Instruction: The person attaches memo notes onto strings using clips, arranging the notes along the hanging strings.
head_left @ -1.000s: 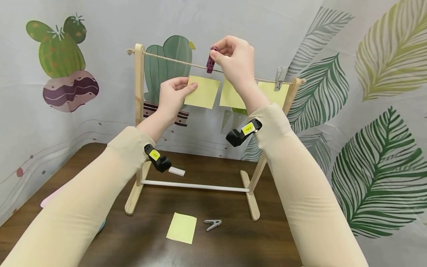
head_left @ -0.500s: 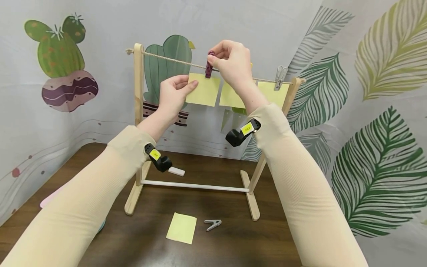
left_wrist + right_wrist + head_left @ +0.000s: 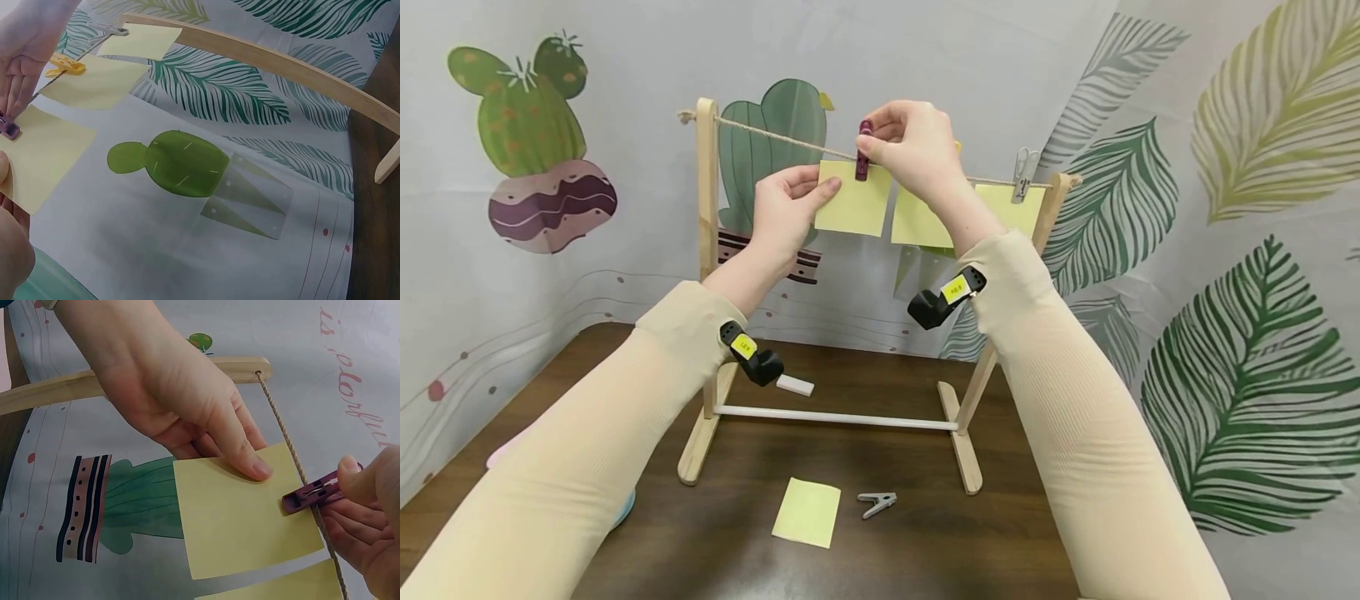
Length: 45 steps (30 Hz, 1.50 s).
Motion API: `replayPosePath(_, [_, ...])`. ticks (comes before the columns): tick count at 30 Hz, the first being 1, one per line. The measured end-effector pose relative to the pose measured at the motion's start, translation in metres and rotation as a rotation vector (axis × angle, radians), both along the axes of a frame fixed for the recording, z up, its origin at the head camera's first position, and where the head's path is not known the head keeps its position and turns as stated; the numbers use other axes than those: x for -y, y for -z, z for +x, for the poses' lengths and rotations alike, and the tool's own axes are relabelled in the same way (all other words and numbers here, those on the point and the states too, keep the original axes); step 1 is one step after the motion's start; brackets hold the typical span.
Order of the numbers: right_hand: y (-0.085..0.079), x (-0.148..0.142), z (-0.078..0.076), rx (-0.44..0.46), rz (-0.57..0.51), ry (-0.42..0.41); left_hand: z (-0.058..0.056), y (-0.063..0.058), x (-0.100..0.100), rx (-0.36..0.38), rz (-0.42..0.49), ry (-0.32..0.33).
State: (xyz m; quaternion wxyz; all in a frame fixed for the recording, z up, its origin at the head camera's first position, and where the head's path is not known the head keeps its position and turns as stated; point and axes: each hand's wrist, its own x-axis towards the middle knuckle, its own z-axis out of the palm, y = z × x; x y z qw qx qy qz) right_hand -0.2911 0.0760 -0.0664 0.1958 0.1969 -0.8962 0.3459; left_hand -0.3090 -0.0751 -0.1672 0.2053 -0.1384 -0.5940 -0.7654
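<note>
My left hand (image 3: 787,210) pinches the left edge of a yellow paper note (image 3: 852,208) between thumb and fingers, its top edge up at the rope (image 3: 775,136). With thumb and fingers my right hand (image 3: 917,154) holds a purple clothespin (image 3: 862,154) over the rope. In the right wrist view the clothespin (image 3: 306,499) lies across the rope, its tip over the note's top edge. To the right hangs a second yellow note (image 3: 917,221), partly behind my right hand, with a yellow clothespin (image 3: 67,64) on it. A grey clothespin (image 3: 1025,175) bears a third note (image 3: 1011,208).
The rope runs between two wooden posts (image 3: 707,192) joined below by a white bar (image 3: 835,417). On the brown table (image 3: 700,533) lie another yellow note (image 3: 807,512), a loose grey clothespin (image 3: 877,503) and a small white block (image 3: 794,385). A patterned cloth hangs behind.
My right hand has come down slightly and left, bringing the purple clothespin from above the note onto its top edge at the rope. My left hand has raised the note a little.
</note>
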Motion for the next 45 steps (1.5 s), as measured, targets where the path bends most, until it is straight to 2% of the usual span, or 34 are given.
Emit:
replayPosePath(7, [0.002, -0.002, 0.0, 0.037, -0.01, -0.033, -0.001, 0.001, -0.001, 0.008, 0.003, 0.009])
replayPosePath(18, [0.004, -0.004, -0.003, 0.01, -0.022, -0.079, -0.004, 0.003, 0.0, 0.0, 0.002, 0.008])
replayPosePath(28, [0.005, -0.003, -0.003, -0.024, -0.047, -0.073, -0.006, 0.006, 0.002, -0.005, 0.01, 0.018])
replayPosePath(45, [0.008, -0.003, -0.003, -0.025, -0.086, -0.083, -0.003, 0.014, 0.005, -0.004, -0.004, 0.003])
